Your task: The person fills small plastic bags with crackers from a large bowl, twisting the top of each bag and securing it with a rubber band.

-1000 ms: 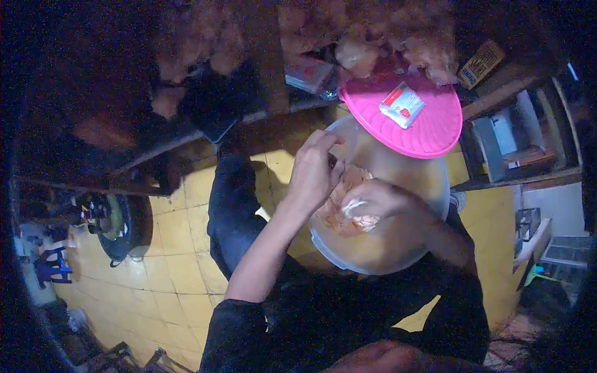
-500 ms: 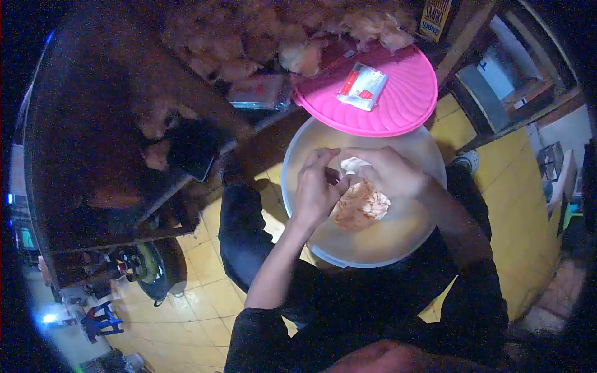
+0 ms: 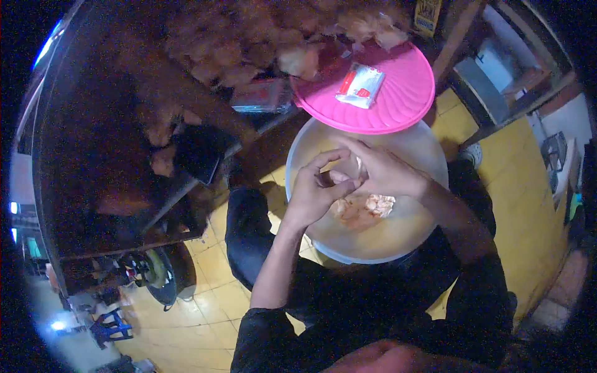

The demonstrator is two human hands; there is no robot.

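My left hand (image 3: 317, 189) and my right hand (image 3: 395, 171) meet above a large whitish tub (image 3: 329, 252) held between my legs. Their fingers are closed around a small pale, see-through piece (image 3: 360, 166) that looks like thin plastic; the fingers cover most of it. Below them in the tub lies a heap of pale food pieces with reddish flecks (image 3: 364, 211). A pink ribbed lid (image 3: 398, 93) leans over the tub's far rim. On the lid sits a white and red plastic packet (image 3: 362, 87).
A dark wooden table (image 3: 106, 180) at the left and back bears many pale, crumpled bundles (image 3: 249, 43) and a clear plastic pack (image 3: 261, 96). A yellow box (image 3: 428, 15) stands behind. To the right is a wooden frame (image 3: 497, 118); a dark pan (image 3: 177, 280) is on the tiled floor.
My hands have turned and shifted slightly around the small pale piece, and more of the left fingers shows. The food heap looks differently spread. The view has tilted a little.
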